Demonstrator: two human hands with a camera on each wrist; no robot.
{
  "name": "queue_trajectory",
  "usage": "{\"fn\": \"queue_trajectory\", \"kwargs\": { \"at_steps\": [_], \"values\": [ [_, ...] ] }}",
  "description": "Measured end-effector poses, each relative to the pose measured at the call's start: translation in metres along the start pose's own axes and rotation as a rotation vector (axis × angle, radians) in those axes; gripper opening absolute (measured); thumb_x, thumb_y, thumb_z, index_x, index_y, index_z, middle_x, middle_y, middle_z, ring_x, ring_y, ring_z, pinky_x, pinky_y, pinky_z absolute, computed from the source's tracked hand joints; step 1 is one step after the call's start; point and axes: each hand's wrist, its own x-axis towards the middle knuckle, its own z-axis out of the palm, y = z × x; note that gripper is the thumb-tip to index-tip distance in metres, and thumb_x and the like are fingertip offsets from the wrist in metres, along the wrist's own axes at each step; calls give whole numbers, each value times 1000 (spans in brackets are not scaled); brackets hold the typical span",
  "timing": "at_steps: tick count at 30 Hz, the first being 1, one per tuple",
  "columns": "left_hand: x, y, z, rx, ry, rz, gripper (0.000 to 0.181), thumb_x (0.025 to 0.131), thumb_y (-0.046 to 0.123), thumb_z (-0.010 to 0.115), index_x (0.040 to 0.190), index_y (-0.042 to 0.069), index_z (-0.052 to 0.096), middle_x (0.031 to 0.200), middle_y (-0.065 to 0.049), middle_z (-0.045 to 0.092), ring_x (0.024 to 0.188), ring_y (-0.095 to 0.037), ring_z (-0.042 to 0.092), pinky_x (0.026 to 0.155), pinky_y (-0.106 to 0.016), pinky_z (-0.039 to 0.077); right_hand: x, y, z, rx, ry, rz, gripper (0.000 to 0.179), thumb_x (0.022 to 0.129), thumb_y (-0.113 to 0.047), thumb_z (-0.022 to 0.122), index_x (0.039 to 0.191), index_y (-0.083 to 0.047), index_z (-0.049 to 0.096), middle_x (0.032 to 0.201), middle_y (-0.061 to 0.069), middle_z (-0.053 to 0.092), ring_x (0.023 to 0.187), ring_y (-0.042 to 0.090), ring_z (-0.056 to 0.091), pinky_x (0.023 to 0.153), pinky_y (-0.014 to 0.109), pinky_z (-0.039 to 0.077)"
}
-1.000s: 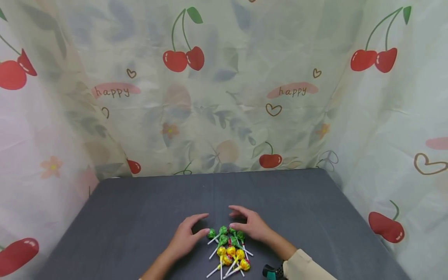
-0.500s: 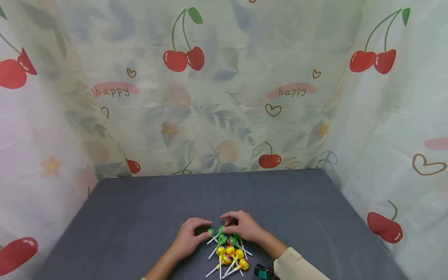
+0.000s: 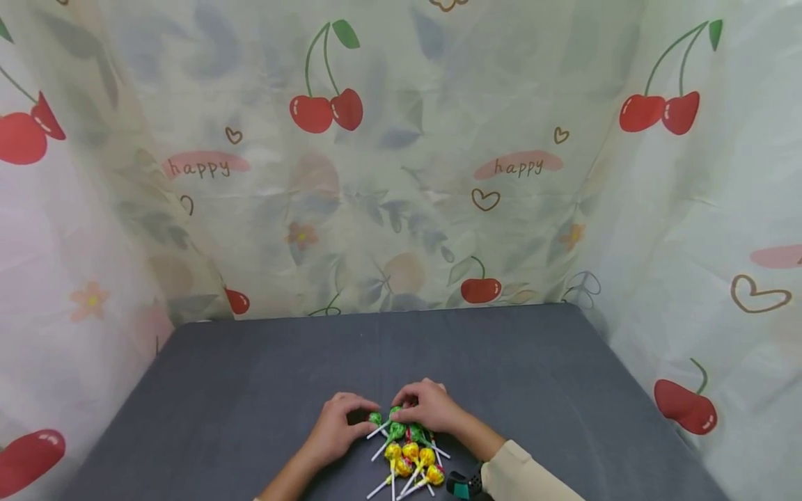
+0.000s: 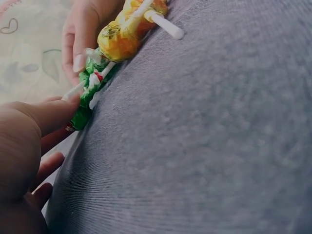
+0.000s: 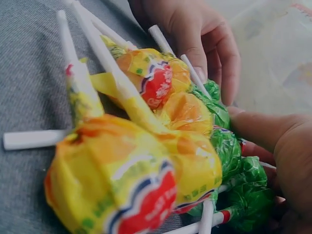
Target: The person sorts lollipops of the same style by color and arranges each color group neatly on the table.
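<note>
Several lollipops with white sticks lie in a pile near the table's front edge. Green-wrapped ones are at the far side, and yellow-wrapped ones (image 3: 410,451) are nearer the person. My left hand (image 3: 331,433) pinches a green lollipop (image 3: 374,418) at the pile's far left between thumb and fingers. Beside it, my right hand (image 3: 434,408) pinches another green lollipop (image 3: 396,412), its fingers partly covering the far end of the pile. In the right wrist view, a large yellow lollipop (image 5: 107,170) fills the foreground, while the right thumb (image 5: 258,124) touches the green wrappers.
A dark grey cloth covers the table (image 3: 282,362). Around its back and sides hangs a pale curtain (image 3: 401,229) printed with cherries and "happy". A black and teal band (image 3: 466,486) is on the right wrist, beside a cream sleeve (image 3: 526,476).
My right hand has moved left and closed on a green lollipop. The left thumb and fingers have drawn together on the leftmost green one. The yellow lollipops keep their arrangement.
</note>
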Motion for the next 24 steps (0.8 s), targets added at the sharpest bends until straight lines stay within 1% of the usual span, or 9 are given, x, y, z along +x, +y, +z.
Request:
{"fn": "queue_trajectory", "kwargs": {
  "at_steps": [3, 7, 10, 16, 20, 24],
  "values": [
    [1, -2, -2, 22, 14, -3, 23, 74, 23, 84, 97, 24, 78, 94, 14, 68, 96, -15, 56, 87, -41, 43, 0, -2, -1, 12, -7, 9, 14, 83, -32, 78, 90, -20, 75, 71, -17, 61, 67, 1, 50, 75, 36, 30],
    [3, -6, -10, 54, 40, -12, 23, 73, 22, 85, 95, 24, 78, 93, 16, 69, 94, -14, 59, 85, -38, 46, 0, -2, 0, 24, -20, 25, 13, 83, -31, 78, 89, -20, 76, 71, -17, 62, 66, 0, 51, 77, 37, 30],
    [6, -9, -16, 45, 49, -28, 22, 74, 21, 85, 95, 24, 77, 91, 16, 69, 92, -13, 60, 84, -36, 47, 1, -1, 0, 23, -27, 37, 13, 83, -31, 78, 90, -20, 76, 71, -17, 62, 67, 0, 52, 78, 38, 30],
    [17, -17, -32, -42, 41, -54, 23, 75, 11, 83, 97, 16, 76, 88, 8, 70, 81, -11, 65, 75, -31, 53, 1, 0, 1, 17, -26, 47, 12, 83, -30, 78, 89, -20, 77, 71, -16, 63, 67, 0, 52, 78, 38, 29],
    [26, -22, -43, -48, 37, -92, 24, 76, 7, 82, 99, 14, 76, 91, 3, 70, 77, -10, 65, 68, -27, 52, 1, -3, 0, 1, -20, 39, 13, 82, -31, 79, 88, -20, 77, 70, -17, 62, 67, 0, 52, 80, 39, 29],
    [34, -27, -53, -46, 32, -134, 24, 79, 5, 79, 101, 13, 76, 94, 1, 70, 77, -11, 64, 65, -26, 50, 1, -8, -2, -20, -28, 53, 14, 82, -34, 78, 87, -22, 76, 70, -18, 60, 71, 2, 50, 78, 38, 29]
  ]
}}
